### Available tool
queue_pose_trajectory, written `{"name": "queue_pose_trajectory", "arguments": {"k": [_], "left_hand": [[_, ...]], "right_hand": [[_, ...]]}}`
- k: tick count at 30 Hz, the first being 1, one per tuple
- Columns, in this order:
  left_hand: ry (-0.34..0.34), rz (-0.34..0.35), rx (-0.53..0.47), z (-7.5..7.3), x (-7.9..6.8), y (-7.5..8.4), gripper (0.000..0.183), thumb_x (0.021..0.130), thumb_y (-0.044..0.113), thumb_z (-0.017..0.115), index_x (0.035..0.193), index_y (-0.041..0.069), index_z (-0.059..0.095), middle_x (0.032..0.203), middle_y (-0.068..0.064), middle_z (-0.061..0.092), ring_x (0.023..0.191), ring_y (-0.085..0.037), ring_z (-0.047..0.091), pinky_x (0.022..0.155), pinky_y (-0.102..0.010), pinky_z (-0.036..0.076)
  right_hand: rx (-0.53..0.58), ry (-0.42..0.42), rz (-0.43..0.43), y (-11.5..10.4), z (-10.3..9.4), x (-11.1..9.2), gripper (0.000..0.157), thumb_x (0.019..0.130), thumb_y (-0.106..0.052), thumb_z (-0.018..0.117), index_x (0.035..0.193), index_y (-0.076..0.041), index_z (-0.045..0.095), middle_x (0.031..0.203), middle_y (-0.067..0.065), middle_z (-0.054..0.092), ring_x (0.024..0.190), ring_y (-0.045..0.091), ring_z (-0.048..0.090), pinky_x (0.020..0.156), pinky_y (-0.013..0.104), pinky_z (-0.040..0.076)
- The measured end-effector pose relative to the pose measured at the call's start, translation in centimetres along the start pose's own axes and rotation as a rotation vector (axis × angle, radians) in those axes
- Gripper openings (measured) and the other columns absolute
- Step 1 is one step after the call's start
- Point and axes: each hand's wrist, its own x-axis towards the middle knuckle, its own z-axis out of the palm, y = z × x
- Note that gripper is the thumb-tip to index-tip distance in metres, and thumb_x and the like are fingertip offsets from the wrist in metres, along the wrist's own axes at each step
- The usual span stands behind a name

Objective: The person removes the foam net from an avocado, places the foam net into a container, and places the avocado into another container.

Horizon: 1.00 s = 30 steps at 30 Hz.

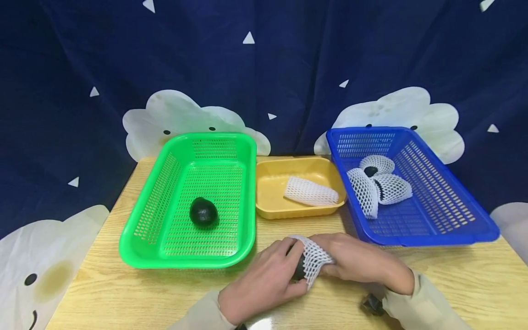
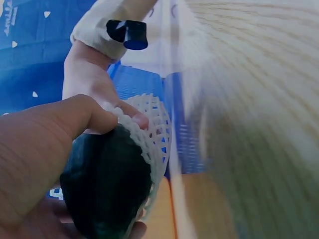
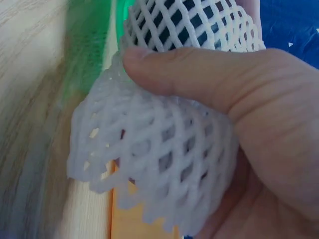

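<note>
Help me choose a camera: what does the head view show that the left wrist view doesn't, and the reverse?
Only the head view: the green basket and the dark fruit inside it.
Only the left wrist view: the broad bare side of the held fruit, mostly hidden in the head view, and pale script-like marks on the curtain.
Both: left grip around that fruit, right grip at its white foam net, blue basket, yellow tray.

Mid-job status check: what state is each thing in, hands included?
Left hand: gripping the held dark fruit.
Right hand: gripping the working foam net.
Held dark fruit: partly netted, one end bare.
Working foam net: partly over that fruit.
Green basket: holding one bare dark fruit.
Yellow tray: holding one spare foam net, lying on its side.
Blue basket: holding three netted pieces.
</note>
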Motion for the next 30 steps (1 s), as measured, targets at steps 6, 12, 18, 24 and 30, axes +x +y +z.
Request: {"name": "queue_pose_trajectory", "arguments": {"k": [6, 12, 18, 24, 30], "left_hand": [[0.026, 0.014, 0.010, -0.9, 0.1, 0.1, 0.054, 0.086, 0.044, 0.076, 0.123, 0.010, 0.057, 0.115, -0.003, 0.069, 0.095, -0.014, 0.069, 0.080, -0.027, 0.060], [0.022, 0.013, -0.015, -1.8, -0.1, 0.2, 0.054, 0.086, 0.043, 0.076, 0.123, 0.010, 0.056, 0.111, 0.002, 0.067, 0.086, -0.010, 0.064, 0.071, -0.021, 0.055], [0.026, 0.000, -0.002, -2.6, -0.2, 0.4, 0.063, 0.087, 0.043, 0.074, 0.136, 0.010, 0.054, 0.123, -0.002, 0.069, 0.094, -0.013, 0.069, 0.075, -0.023, 0.058], [-0.004, -0.021, 0.001, -3.6, -0.2, 0.4, 0.059, 0.089, 0.042, 0.072, 0.140, 0.018, 0.054, 0.131, -0.004, 0.066, 0.101, -0.016, 0.069, 0.077, -0.028, 0.060], [-0.046, -0.039, -0.013, -4.9, -0.4, 0.5, 0.053, 0.090, 0.043, 0.071, 0.139, 0.025, 0.059, 0.134, -0.004, 0.064, 0.104, -0.017, 0.068, 0.076, -0.029, 0.060]], "right_hand": [[-0.023, 0.038, 0.006, 0.2, -0.1, -0.1, 0.035, 0.092, -0.020, 0.074, 0.127, -0.022, 0.068, 0.116, -0.014, 0.073, 0.107, 0.005, 0.071, 0.094, 0.032, 0.059], [-0.045, 0.059, -0.011, 0.2, -0.5, -0.1, 0.036, 0.092, -0.016, 0.073, 0.128, -0.021, 0.068, 0.117, -0.012, 0.074, 0.107, 0.008, 0.071, 0.093, 0.034, 0.059], [-0.049, 0.070, -0.019, 0.3, -0.7, -0.1, 0.034, 0.094, -0.017, 0.072, 0.126, -0.023, 0.068, 0.116, -0.012, 0.074, 0.108, 0.007, 0.071, 0.093, 0.033, 0.060], [-0.062, 0.079, -0.012, 0.3, -0.7, 0.0, 0.030, 0.094, -0.019, 0.073, 0.123, -0.024, 0.068, 0.113, -0.013, 0.073, 0.105, 0.004, 0.069, 0.090, 0.032, 0.060], [-0.085, 0.098, -0.026, -0.5, -1.0, -0.3, 0.033, 0.094, -0.020, 0.074, 0.127, -0.021, 0.068, 0.116, -0.011, 0.074, 0.105, 0.006, 0.070, 0.090, 0.033, 0.060]]}}
